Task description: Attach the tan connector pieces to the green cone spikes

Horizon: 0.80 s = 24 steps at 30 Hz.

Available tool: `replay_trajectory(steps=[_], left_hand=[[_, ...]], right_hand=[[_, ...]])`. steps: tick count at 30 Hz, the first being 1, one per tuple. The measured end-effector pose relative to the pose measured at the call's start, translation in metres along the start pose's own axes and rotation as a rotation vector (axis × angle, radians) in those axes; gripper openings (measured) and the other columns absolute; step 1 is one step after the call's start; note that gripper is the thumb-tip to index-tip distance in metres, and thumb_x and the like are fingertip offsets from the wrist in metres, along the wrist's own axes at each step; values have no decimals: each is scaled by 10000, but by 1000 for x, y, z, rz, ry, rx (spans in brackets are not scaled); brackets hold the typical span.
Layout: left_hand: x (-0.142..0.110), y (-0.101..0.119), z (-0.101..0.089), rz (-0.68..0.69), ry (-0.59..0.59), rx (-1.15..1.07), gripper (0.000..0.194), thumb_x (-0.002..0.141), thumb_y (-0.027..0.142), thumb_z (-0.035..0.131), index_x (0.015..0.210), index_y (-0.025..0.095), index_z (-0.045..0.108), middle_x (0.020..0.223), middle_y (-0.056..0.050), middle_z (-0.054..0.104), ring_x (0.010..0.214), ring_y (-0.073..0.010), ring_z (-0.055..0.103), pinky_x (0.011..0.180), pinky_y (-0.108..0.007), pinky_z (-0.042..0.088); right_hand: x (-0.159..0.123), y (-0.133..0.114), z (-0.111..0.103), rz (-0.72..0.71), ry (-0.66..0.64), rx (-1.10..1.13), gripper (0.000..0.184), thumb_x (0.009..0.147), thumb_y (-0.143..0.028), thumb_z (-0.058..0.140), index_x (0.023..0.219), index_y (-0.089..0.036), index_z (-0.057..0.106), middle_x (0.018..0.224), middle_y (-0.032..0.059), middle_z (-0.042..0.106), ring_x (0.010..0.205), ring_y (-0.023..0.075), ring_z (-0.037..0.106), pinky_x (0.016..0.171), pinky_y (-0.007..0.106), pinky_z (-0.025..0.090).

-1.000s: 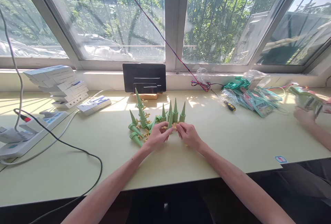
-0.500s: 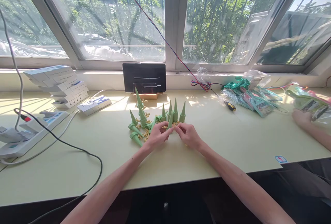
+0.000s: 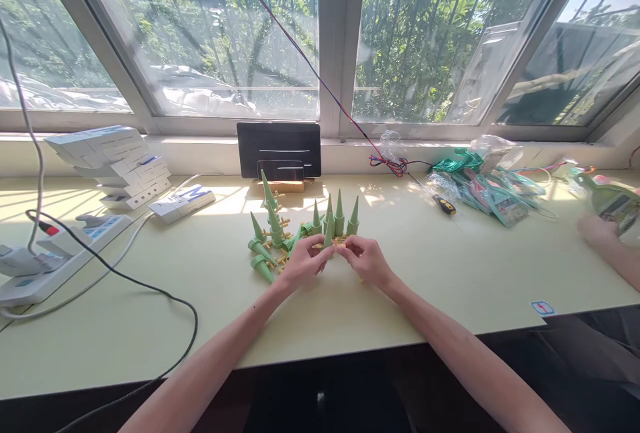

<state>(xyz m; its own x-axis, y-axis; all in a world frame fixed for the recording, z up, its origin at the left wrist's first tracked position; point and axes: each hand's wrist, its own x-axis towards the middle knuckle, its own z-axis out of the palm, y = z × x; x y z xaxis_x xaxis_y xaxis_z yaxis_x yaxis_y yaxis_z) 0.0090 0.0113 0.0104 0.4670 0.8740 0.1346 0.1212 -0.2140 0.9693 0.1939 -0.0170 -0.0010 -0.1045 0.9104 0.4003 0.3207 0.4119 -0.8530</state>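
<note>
My left hand [image 3: 306,262] is closed round the base of a green plastic watering spike [image 3: 328,234], whose tip points up. Close to its right, my right hand [image 3: 369,262] pinches a small yellow fitting [image 3: 341,242] at the spike's lower end; fingertips partly hide it. Several more spikes stand upright just behind my hands, one of them a green spike [image 3: 353,218] at the right end. To the left, other spikes stand or lie in a loose group, including a lying spike [image 3: 262,268]. Yellow valve pieces [image 3: 285,222] stick out among them.
A tablet [image 3: 279,143] leans on a stand by the window. At left are stacked white boxes [image 3: 125,163], a power strip [image 3: 70,260] and cables. A screwdriver [image 3: 444,204] and green packets [image 3: 493,196] lie at right, near another person's hand [image 3: 600,233] holding a green package.
My two hands stay almost in place, with slight finger movement at the yellow fitting. The other person's hand and green package have shifted to the right.
</note>
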Motion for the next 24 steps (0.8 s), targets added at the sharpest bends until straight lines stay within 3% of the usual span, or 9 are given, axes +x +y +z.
replay_trajectory(steps=[8, 24], left_hand=[[0, 2, -1, 2, -17, -14, 340, 852, 486, 660, 844, 147, 627, 522, 45, 439, 438, -74, 410, 419, -207, 289], [-2, 5, 0, -7, -59, -24, 338, 862, 487, 654, 832, 152, 617, 541, 38, 453, 453, -80, 428, 434, -212, 310]], right_hand=[[1, 0, 0, 23, -31, 5, 421, 878, -555, 594, 664, -200, 521, 518, -49, 413, 491, 107, 344, 463, 250, 283], [2, 4, 1, 49, -69, -80, 644, 976, -607, 380, 502, -188, 501, 437, -24, 399, 438, 107, 385, 487, 253, 325]])
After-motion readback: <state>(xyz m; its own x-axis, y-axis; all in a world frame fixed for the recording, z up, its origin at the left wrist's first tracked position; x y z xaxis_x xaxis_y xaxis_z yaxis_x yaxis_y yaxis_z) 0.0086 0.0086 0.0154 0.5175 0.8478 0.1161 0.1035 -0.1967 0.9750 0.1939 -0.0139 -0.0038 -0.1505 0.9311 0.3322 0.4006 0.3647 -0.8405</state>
